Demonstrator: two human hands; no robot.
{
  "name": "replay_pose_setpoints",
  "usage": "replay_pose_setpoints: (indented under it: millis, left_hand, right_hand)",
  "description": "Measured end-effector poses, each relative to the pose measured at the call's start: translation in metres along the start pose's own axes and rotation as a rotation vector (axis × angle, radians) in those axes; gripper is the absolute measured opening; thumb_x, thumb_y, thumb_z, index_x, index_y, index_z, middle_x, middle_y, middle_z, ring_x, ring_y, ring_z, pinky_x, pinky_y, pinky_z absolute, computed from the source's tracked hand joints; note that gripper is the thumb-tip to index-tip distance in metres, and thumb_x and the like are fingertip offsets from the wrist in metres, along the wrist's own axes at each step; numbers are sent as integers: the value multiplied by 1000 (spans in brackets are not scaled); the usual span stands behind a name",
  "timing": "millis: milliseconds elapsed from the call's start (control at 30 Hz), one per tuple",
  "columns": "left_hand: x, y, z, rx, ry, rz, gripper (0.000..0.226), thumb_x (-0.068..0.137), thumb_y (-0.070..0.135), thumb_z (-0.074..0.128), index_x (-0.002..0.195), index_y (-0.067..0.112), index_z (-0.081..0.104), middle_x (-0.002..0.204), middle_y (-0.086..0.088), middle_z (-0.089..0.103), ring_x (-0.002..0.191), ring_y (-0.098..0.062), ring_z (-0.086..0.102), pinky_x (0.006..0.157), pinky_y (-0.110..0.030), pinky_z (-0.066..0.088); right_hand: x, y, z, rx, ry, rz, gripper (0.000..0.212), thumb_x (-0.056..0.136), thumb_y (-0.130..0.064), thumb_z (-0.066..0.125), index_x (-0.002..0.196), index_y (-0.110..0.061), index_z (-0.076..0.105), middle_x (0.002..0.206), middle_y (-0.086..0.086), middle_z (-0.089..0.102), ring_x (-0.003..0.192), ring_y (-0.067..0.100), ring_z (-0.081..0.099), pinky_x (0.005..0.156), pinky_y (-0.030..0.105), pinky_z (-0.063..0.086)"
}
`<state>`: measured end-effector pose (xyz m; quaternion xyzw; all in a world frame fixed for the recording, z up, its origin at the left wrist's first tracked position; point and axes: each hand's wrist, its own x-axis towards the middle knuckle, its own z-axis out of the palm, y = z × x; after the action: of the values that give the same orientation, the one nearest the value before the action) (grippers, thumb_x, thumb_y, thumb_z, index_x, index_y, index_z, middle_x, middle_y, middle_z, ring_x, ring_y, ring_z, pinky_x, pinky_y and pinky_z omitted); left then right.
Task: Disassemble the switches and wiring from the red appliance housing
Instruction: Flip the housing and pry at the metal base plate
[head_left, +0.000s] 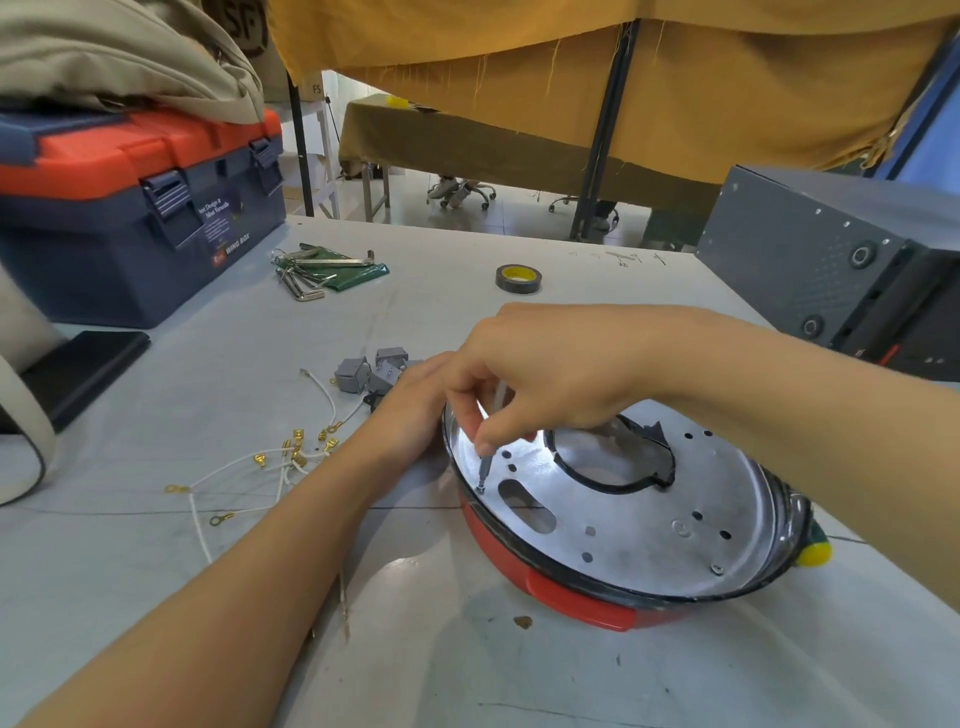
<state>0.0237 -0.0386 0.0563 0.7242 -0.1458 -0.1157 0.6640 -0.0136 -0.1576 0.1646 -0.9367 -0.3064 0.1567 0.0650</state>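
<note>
We're looking at a workshop or repair bench: blue-and-orange toolbox (130, 208), hex keys (317, 270), roll of tape (518, 279) and loose crimped wires (249, 467) on a grey worktable (415, 649). We also see a metal equipment case (831, 270), cloth-draped tables (519, 150) and office chairs behind.

Head view, down and forward, close over table (519, 675)
</note>
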Motion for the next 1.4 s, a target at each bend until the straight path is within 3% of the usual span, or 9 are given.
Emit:
replay_pose_setpoints:
  millis: [200,300,367,567,700,900,1000,1167,1400]
  left_hand:
    - [0,-1,-1,22,40,36,30,90,-2,40,72,11,60,60,9,68,59,2,64,52,-11,48]
    - [4,-5,-4,74,87,2,30,90,8,41,74,18,64,73,4,69,69,-4,63,60,-19,49]
    - [5,-6,-4,70,106,-3,32,91,9,39,73,18,65,72,3,68,68,-4,62,57,-15,48]
    - [-2,0,-1,-28,-33,16,35,84,-15,28,74,-3,59,58,1,69,57,-3,66,49,-13,49]
    - [2,0,1,-87,23,-23,30,92,-2,37,71,3,57,53,2,65,50,-5,62,46,-14,47]
    - [5,-5,-5,113,29,14,32,89,-3,33,89,-6,65,87,-12,69,73,-3,63,62,-13,50]
    - [3,-5,-3,26,37,-5,35,88,-3,29,90,-7,64,89,-17,70,78,-12,66,69,-22,54]
    - [1,-3,1,-142,18,-23,34,91,-3,33,68,5,58,59,-5,67,54,-9,65,47,-17,50]
    - [5,-7,-4,59,81,11,32,93,10,38,75,14,64,76,3,68,68,-1,63,58,-15,50]
  right_hand:
    - [-2,1,0,-14,-43,15,7,86,-24,69,84,-19,66,69,-8,65,60,0,55,55,8,40]
    - [3,1,4,-20,7,62,28,93,-36,58,86,-10,67,44,-7,59,47,0,52,51,8,40]
    - [4,2,5,-15,18,73,26,96,-32,54,89,-11,65,36,-8,54,45,2,51,57,13,43]
    - [-1,-2,2,13,10,-3,7,88,-20,67,92,-17,63,63,-2,66,51,-2,56,53,8,40]
    - [-2,2,-4,-47,-55,31,10,83,-21,73,88,-23,64,74,-10,63,66,2,55,63,18,43]
    - [4,1,4,13,6,67,21,94,-31,57,85,-13,64,42,-6,59,49,9,57,50,12,42]
    - [3,-2,5,8,30,49,9,93,-22,58,92,-15,63,52,-2,65,49,4,56,49,10,40]
    - [-4,0,-2,-42,9,30,14,83,-21,72,90,-22,60,74,-9,61,63,0,52,59,11,39]
    - [1,2,4,-22,33,81,24,96,-33,54,88,-12,64,43,-4,60,46,2,54,51,9,40]
